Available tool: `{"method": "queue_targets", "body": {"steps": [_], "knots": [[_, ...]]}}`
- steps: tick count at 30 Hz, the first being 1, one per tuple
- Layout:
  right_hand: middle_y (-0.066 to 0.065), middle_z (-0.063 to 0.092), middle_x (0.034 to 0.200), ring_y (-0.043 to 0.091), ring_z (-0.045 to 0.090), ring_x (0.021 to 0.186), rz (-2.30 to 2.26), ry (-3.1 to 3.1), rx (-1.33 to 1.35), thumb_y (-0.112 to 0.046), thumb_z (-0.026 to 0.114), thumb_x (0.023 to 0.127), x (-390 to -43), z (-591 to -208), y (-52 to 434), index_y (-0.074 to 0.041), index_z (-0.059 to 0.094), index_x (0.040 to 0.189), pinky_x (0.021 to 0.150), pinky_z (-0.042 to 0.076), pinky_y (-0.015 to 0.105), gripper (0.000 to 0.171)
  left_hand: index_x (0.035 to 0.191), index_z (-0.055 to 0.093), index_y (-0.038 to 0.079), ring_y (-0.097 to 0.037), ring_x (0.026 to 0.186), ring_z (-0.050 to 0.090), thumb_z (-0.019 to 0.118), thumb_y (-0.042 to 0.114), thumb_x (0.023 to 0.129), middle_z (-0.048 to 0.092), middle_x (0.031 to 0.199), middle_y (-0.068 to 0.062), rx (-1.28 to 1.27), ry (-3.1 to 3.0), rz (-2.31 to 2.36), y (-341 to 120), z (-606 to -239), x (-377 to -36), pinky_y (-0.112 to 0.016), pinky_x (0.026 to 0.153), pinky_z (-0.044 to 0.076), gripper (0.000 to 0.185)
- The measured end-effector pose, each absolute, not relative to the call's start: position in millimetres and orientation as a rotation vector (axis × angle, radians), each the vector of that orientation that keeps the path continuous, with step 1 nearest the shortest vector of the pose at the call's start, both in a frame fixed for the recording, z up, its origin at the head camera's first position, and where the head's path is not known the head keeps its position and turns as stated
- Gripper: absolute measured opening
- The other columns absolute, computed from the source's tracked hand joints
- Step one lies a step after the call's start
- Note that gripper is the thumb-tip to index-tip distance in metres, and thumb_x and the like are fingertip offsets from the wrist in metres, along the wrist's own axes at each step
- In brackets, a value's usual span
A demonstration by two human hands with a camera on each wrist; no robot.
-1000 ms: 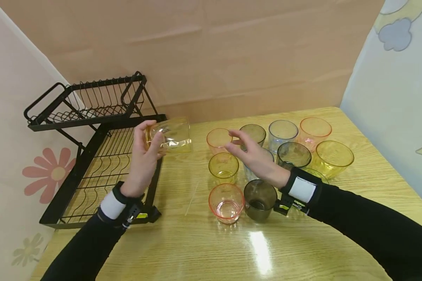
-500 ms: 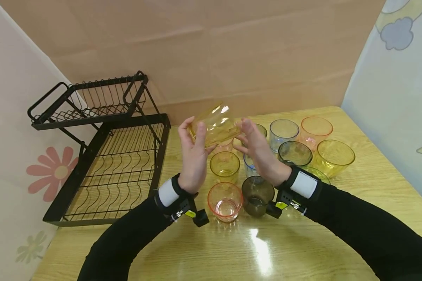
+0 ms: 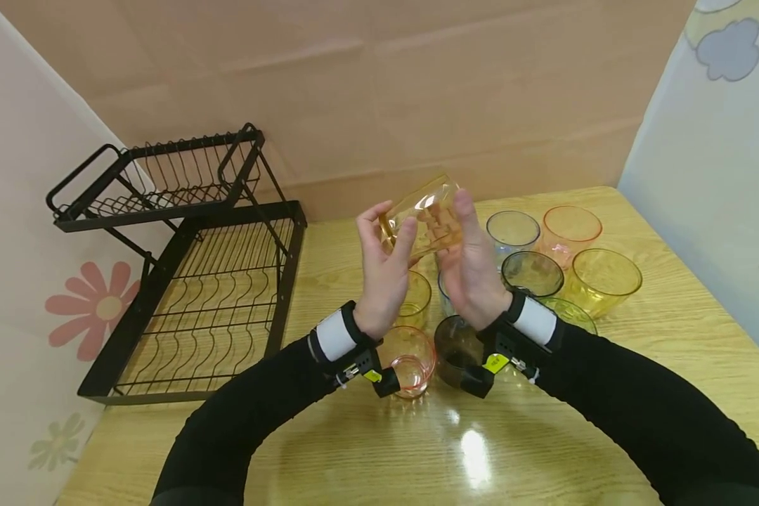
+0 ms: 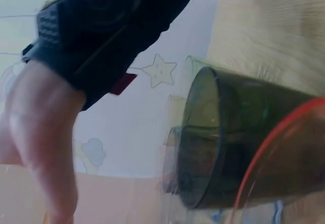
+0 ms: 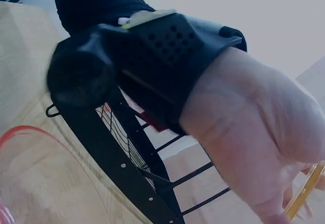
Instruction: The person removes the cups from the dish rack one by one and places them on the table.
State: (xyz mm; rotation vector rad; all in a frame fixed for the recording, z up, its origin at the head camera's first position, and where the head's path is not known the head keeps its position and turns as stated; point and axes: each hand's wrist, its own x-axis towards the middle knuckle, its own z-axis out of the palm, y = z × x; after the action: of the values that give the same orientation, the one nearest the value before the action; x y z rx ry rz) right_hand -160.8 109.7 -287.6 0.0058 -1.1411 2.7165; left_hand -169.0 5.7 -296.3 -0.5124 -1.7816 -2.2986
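Observation:
An amber see-through glass [image 3: 425, 219] is held tilted in the air between both hands, above the table. My left hand [image 3: 382, 277] grips one end, with its thumb over the near side. At the other end my right hand [image 3: 471, 270] holds the glass, thumb up and fingers showing through the wall. The right wrist view catches the left hand [image 5: 254, 127] with an amber edge of the glass [image 5: 305, 189] beside its fingers. In the left wrist view the right hand [image 4: 45, 127] appears at the left; its fingers are out of frame.
A red-rimmed glass [image 3: 411, 358] and a dark grey glass [image 3: 453, 351] stand under the wrists. Several coloured glasses, including a yellow one [image 3: 604, 281] and a pink one [image 3: 571, 235], stand to the right. A black two-tier dish rack [image 3: 281, 302] occupies the table's left side.
The left hand has carried the amber glass rightward from near the rack. The right hand, earlier raised over the glasses, now holds the glass too. The glass has turned and tilted.

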Motion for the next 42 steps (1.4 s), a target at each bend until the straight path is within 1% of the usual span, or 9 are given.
{"method": "queue_targets", "body": {"steps": [6,12,15,19,24,30,35,39,42], "knots": [[0.006,0.05,0.13,0.02,0.047,0.122,2.589,-1.307,0.058,-0.053,0.074,0.081,-156.2,-294.8,120.0,-0.008,0.047,0.133,0.101,0.036,0.037,0.074,0.134,0.03,0.004,-0.026,0.112,0.049,0.053,0.008,0.1,0.035,0.138,-0.012,-0.689,-2.034,-2.262,-12.0,-292.2,-174.0,-0.036,0.077,0.051,0.041],[0.002,0.058,0.106,0.014,0.054,0.103,2.49,-1.34,0.068,-0.032,0.07,0.091,-146.0,-309.2,154.1,-0.009,0.061,0.101,0.091,0.043,0.029,0.027,0.144,0.029,0.009,-0.023,0.133,0.035,0.053,0.017,0.101,0.031,0.148,-0.009,-0.962,-2.477,-1.91,-49.6,-304.7,-169.2,-0.042,0.101,0.04,0.049],[0.003,0.056,0.102,0.013,0.054,0.097,2.434,-1.316,0.086,-0.02,0.069,0.092,-138.6,-314.1,178.7,-0.007,0.058,0.1,0.086,0.046,0.024,0.019,0.148,0.028,0.014,-0.019,0.139,0.026,0.055,0.026,0.101,0.026,0.154,-0.005,-1.007,-2.658,-1.66,-73.5,-310.6,-163.7,-0.046,0.107,0.033,0.055],[0.007,0.058,0.103,0.014,0.058,0.095,2.371,-1.301,0.152,-0.006,0.068,0.091,-128.9,-316.9,219.1,-0.001,0.052,0.112,0.08,0.05,0.021,0.027,0.15,0.027,0.013,-0.02,0.144,0.017,0.057,0.033,0.099,0.018,0.159,-0.004,-1.033,-2.758,-1.316,-105.1,-316.1,-157.4,-0.049,0.112,0.021,0.063],[0.012,0.064,0.112,0.017,0.063,0.099,2.229,-1.393,0.252,0.005,0.069,0.087,-112.8,-317.9,271.5,0.003,0.053,0.119,0.081,0.051,0.019,0.036,0.151,0.028,0.011,-0.025,0.145,0.013,0.06,0.037,0.097,0.014,0.16,-0.006,-1.03,-2.804,-0.986,-139.7,-320.1,-151.3,-0.053,0.112,0.019,0.068],[0.0,0.06,0.125,0.007,0.055,0.111,1.837,-1.822,0.164,0.012,0.06,0.09,-82.6,-329.4,320.7,-0.006,0.046,0.133,0.09,0.04,0.011,0.049,0.152,0.028,0.012,-0.028,0.147,0.006,0.063,0.04,0.094,0.011,0.161,-0.01,-0.994,-2.832,-0.693,-169.5,-323.6,-146.8,-0.058,0.11,0.021,0.073],[-0.009,0.054,0.134,0.001,0.049,0.115,1.38,-2.166,0.01,0.013,0.059,0.09,-70.0,-376.1,374.5,-0.01,0.036,0.144,0.097,0.032,0.011,0.064,0.151,0.03,0.009,-0.03,0.147,0.005,0.065,0.041,0.093,0.008,0.161,-0.01,-0.986,-2.792,-0.583,-182.7,-324.6,-145.7,-0.06,0.109,0.021,0.075],[-0.011,0.055,0.133,-0.001,0.05,0.112,1.22,-2.197,-0.05,0.014,0.064,0.086,-63.8,-406.9,399.7,-0.009,0.039,0.145,0.096,0.034,0.01,0.068,0.15,0.03,0.006,-0.03,0.147,0.005,0.066,0.041,0.092,0.007,0.161,-0.009,-0.963,-2.777,-0.54,-190.8,-325.2,-145.1,-0.058,0.11,0.02,0.077],[-0.017,0.055,0.128,-0.004,0.048,0.11,1.24,-2.207,-0.062,0.014,0.065,0.084,-53.9,-402.8,388.2,-0.009,0.043,0.143,0.095,0.031,0.007,0.067,0.151,0.028,0.005,-0.029,0.147,0.004,0.066,0.042,0.092,0.007,0.162,-0.008,-0.922,-2.79,-0.52,-196.8,-326.7,-143.6,-0.058,0.11,0.022,0.079]]}}
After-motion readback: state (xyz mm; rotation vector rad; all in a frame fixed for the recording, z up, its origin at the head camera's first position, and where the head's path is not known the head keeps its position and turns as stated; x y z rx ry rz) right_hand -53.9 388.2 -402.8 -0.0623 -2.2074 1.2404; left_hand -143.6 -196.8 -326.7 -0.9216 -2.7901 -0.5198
